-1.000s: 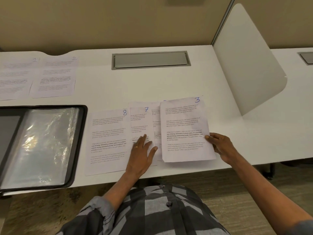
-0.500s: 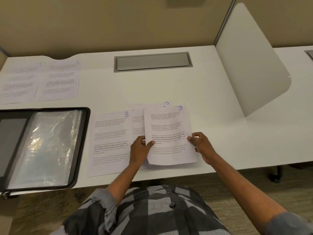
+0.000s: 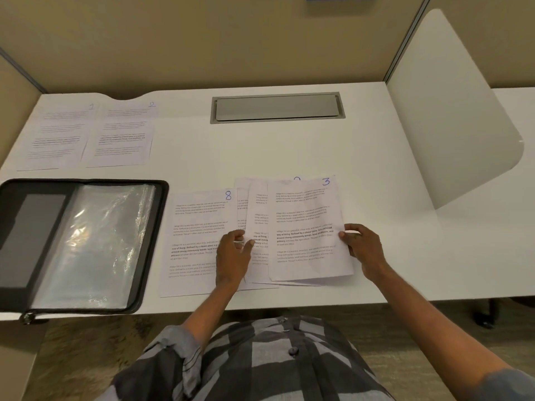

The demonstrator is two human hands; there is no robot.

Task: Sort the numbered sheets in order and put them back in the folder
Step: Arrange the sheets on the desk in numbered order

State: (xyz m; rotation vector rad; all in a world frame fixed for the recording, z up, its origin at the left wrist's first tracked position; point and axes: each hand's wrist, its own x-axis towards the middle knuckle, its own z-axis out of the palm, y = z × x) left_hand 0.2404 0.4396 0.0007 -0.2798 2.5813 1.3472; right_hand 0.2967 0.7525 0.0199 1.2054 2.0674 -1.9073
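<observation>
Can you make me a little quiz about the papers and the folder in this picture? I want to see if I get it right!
1. Pick one: the left hand and the right hand hold a pile. What number is on its top sheet? A) 8 B) 3 C) 1
2. True or false: the folder lies open, to the left of sheet 8.
3. Fill the gap: sheet 1 and sheet 2 lie side by side at the far ___ corner of the desk.

Key: 1 is B. 2 is true. 3 is left.
</observation>
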